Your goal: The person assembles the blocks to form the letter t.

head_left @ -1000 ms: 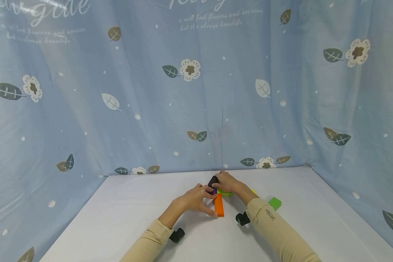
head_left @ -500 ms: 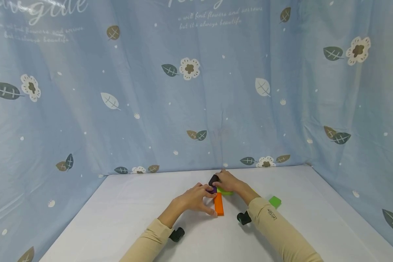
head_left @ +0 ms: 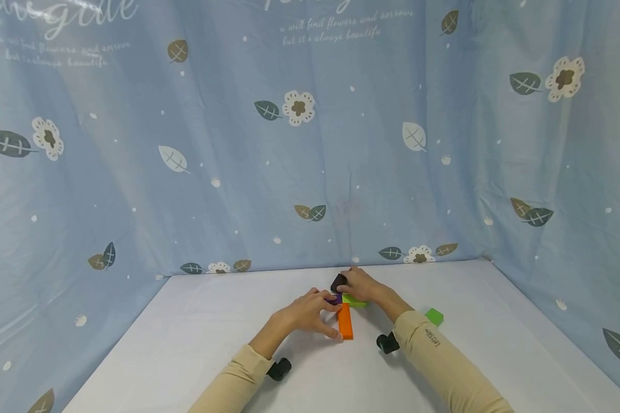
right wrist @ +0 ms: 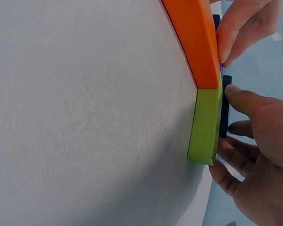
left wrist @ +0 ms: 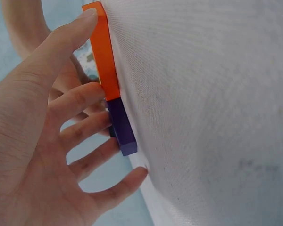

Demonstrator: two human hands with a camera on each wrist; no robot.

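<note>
An orange block (head_left: 345, 323), a purple block (head_left: 336, 299) and a lime green block (head_left: 355, 301) lie end to end or side by side on the white table. My left hand (head_left: 305, 312) spreads over the first two. In the left wrist view its thumb touches the far end of the orange block (left wrist: 103, 56), and its fingertips rest against the purple block (left wrist: 122, 125). My right hand (head_left: 363, 285) pinches a black block (head_left: 338, 281) behind the lime green block (right wrist: 205, 122). Part of the black block (right wrist: 225, 106) is hidden by the fingers.
A green block (head_left: 434, 316) lies to the right, partly behind the right sleeve (head_left: 436, 350). Black wrist devices (head_left: 279, 370) hang under both forearms. A blue patterned curtain (head_left: 310, 160) stands along the table's back and sides.
The black block and my right hand have shifted slightly to the right, and the right forearm with them. A yellow piece that showed behind that arm is now covered. The left hand stays in place.
</note>
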